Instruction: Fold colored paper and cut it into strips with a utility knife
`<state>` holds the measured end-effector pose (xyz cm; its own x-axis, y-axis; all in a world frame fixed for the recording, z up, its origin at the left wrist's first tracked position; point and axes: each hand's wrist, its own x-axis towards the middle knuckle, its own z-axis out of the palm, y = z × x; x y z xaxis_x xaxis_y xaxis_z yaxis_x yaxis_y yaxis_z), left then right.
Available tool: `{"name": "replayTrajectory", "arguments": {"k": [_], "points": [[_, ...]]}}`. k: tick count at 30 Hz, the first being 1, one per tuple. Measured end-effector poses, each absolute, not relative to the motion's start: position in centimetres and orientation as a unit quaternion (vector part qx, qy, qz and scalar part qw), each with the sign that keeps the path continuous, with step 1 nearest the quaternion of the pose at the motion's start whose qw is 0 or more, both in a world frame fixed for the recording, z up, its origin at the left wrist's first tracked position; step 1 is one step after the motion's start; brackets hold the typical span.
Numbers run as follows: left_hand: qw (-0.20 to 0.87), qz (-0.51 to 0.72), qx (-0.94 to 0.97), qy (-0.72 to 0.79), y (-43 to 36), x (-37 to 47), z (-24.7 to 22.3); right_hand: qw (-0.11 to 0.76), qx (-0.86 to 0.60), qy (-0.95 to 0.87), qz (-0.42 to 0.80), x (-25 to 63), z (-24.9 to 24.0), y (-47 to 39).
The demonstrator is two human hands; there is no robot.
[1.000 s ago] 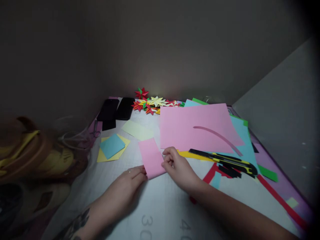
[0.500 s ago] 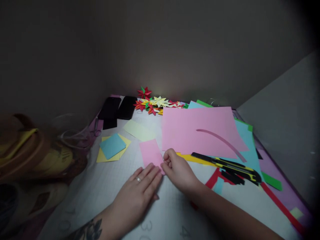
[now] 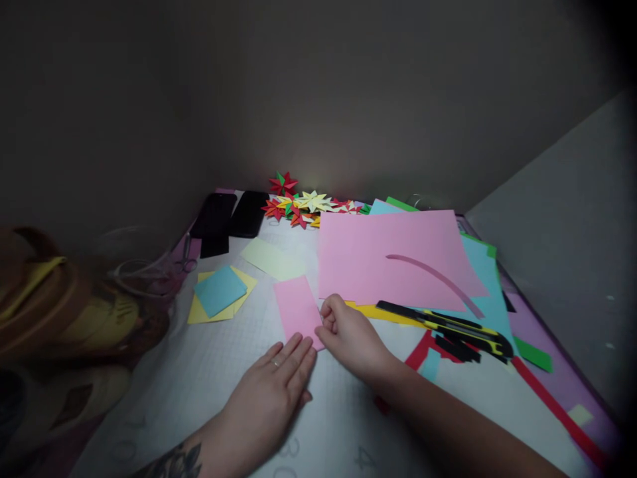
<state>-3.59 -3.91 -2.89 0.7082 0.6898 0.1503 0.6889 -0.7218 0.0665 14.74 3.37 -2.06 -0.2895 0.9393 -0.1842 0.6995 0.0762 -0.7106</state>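
Observation:
A small pink paper rectangle (image 3: 297, 305) lies on the white gridded sheet in front of me. Flat over its lower edge rest the fingertips of my left hand (image 3: 273, 385), stretched out and wearing a ring. My right hand (image 3: 351, 335) is closed at the paper's lower right corner, thumb and forefinger pinching that edge. To the left, a blue square (image 3: 220, 292) sits on yellow paper pieces (image 3: 199, 313). Pale green paper (image 3: 271, 257) lies just behind the pink rectangle.
Large pink sheets (image 3: 393, 239) cover blue and green paper at the right, with a yellow-black cutter (image 3: 468, 332) and red strips (image 3: 557, 411) nearer me. Folded paper stars (image 3: 298, 202), phones (image 3: 247, 214) and scissors (image 3: 186, 255) lie at the back. A brown bag-like object stands left.
The view has shifted slightly. My left hand has slid slightly down toward the paper's near edge, and more of the pink rectangle shows. My right hand keeps its pinch at the corner.

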Motion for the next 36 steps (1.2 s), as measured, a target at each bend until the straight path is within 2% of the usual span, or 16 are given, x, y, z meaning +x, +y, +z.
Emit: {"name": "replayTrajectory", "arguments": {"k": [6,16,29,36], "points": [[-0.008,0.073,0.924,0.375,-4.0,-3.7,-3.0,0.207,-0.55,-0.752,0.299,15.0,-2.3,3.0],[0.012,0.071,0.92,0.385,-4.1,-3.6,-3.3,0.241,-0.511,-0.778,0.276,15.7,-3.1,2.4],[0.125,0.099,0.886,0.435,-3.6,-3.6,-2.2,0.182,-0.483,-0.824,0.235,15.3,-2.2,2.6],[0.119,0.079,0.847,0.512,-2.4,-4.6,-1.4,0.129,-0.419,-0.859,0.265,16.2,-0.4,2.9]]}}
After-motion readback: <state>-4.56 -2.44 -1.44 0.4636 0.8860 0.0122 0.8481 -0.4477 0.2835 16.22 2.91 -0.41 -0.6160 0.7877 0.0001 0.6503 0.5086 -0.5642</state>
